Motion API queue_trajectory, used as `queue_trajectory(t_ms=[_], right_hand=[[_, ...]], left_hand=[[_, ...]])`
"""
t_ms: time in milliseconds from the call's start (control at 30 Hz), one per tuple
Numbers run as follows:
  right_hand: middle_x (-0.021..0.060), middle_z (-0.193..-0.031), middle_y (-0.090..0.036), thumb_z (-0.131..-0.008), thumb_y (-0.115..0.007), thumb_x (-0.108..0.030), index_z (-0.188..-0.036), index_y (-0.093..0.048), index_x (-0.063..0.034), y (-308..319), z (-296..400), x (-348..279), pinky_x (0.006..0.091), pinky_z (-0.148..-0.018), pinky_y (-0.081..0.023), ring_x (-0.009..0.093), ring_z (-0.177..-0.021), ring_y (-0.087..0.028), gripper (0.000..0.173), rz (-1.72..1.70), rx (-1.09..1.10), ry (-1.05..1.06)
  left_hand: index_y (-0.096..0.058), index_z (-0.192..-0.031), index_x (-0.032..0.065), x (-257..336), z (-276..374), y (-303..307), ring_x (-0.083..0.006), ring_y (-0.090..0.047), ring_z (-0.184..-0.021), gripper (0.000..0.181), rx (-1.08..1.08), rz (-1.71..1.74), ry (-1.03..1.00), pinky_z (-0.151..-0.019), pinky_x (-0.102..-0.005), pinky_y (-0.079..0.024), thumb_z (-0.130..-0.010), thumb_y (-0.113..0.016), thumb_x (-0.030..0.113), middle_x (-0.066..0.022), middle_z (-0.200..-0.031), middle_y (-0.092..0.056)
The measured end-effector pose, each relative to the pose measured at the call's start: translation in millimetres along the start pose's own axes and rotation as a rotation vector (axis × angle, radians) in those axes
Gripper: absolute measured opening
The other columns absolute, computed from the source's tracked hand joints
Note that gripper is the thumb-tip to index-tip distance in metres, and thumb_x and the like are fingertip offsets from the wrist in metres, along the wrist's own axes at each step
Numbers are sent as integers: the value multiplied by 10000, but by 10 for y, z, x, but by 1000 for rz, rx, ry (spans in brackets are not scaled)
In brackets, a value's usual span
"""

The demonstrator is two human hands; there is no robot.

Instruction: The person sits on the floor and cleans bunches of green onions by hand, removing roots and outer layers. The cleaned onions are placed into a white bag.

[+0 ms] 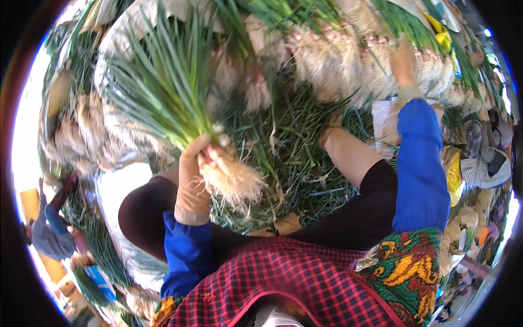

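Observation:
My left hand (191, 180), in a tan glove, is closed around a bunch of green onions (192, 118) near its pinkish bulbs. The green leaves fan out towards the upper left, and the pale roots hang to the lower right. My right hand (403, 61), also gloved, reaches to the upper right and touches a row of bundled green onions (374, 61) at the bulbs. Its fingertips are partly lost among the stalks, so whether they grip any cannot be told. A smaller bundle (257, 88) lies between the two hands, roots towards me.
Loose green leaves (286, 151) cover the ground between my legs. More onion bundles (86, 131) line the left side. A white sack (122, 184) lies by my left knee. Other people, one in grey (51, 237) at far left, another in a light hat (488, 167) at right, are nearby.

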State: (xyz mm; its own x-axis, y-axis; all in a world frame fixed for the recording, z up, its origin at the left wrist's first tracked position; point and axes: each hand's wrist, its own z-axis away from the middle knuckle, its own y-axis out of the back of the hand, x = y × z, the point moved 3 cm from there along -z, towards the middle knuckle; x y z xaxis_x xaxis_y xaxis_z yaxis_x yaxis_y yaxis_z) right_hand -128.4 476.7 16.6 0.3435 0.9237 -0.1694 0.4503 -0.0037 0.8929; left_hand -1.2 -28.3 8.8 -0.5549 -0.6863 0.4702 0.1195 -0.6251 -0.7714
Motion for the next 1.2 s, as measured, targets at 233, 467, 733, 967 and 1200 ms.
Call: queue_trajectory(t_ms=[233,467,733,967,1200], right_hand=[[126,-983,-673,-912,-515,-345,-1055,-617,-100,-605,1824,-1856,404,-724,-509,320,-840,-647,301,-603,-292,-86],[152,-900,-656,-909,-509,-306,-999,-595,-40,-748,3026,-2398,427,-753,-506,337,-850,-635,294,-738,-597,43],[197,-925,-649,-896,-519,-305,-969,-609,-41,-552,2309,-2489,469,-788,-488,403,-890,-613,289,-515,-491,314],[199,-897,-643,-900,-536,-320,-978,-596,-42,-597,1774,-2667,486,-759,-464,403,-879,-606,295,-617,-414,-107],[107,-866,-623,-814,-673,-159,-983,-548,-87,497,2430,-2730,377,-576,-495,300,-686,-631,221,-818,-186,335]], left_hand=[[-584,-976,52,-10,33,-96,-207,-513,-669,218,-60,73,23,-591,-326,-447,-820,-629,198,-74,-762,-573],[-561,-932,52,204,288,-189,-158,-449,-534,235,-306,44,-303,-500,-298,-421,-823,-617,253,-32,-647,-510],[-568,-963,62,202,305,-181,-148,-467,-580,228,-136,69,-194,-545,-292,-416,-840,-609,250,-8,-690,-513],[-588,-962,35,118,89,63,-227,-592,-687,198,-30,137,15,-626,-344,-516,-813,-637,157,-102,-802,-611],[-583,-1069,-77,139,60,58,-282,-666,-914,311,86,-29,-22,-774,-376,-571,-857,-602,150,-222,-1123,-635]])
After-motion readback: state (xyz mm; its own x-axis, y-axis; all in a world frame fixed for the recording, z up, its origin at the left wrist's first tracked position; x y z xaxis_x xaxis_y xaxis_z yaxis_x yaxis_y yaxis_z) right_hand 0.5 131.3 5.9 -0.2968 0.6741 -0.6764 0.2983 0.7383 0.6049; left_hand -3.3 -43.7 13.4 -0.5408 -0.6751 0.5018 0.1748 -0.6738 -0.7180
